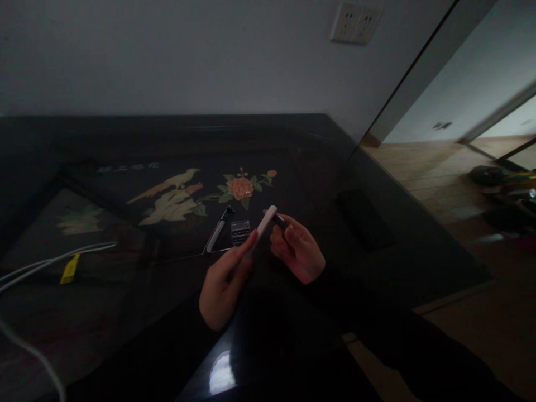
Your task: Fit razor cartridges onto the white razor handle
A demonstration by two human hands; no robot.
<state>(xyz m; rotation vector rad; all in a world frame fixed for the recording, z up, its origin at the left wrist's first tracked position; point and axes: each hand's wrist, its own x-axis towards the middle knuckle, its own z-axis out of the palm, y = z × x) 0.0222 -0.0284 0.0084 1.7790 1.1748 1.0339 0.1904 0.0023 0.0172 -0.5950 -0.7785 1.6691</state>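
My left hand (224, 287) is closed on a slim white stick with a rounded end (266, 219), which slants up and to the right. My right hand (299, 248) pinches a small dark piece (279, 221) right beside the stick's upper end; its exact kind is too dim to make out, and I cannot tell whether the two touch. On the dark glossy table (318, 312), just left of my hands, lies a white-and-black razor-like tool (218, 230) with a dark head. Next to it sits a small clear ridged case (240, 232), partly behind my left fingers.
White cables (54, 261) with a yellow tag (70, 269) lie at the left. A dark flat rectangular object (364, 218) rests on the right part of the table. A wall with sockets (355, 23) stands behind; wooden floor (422, 167) shows beyond the right edge.
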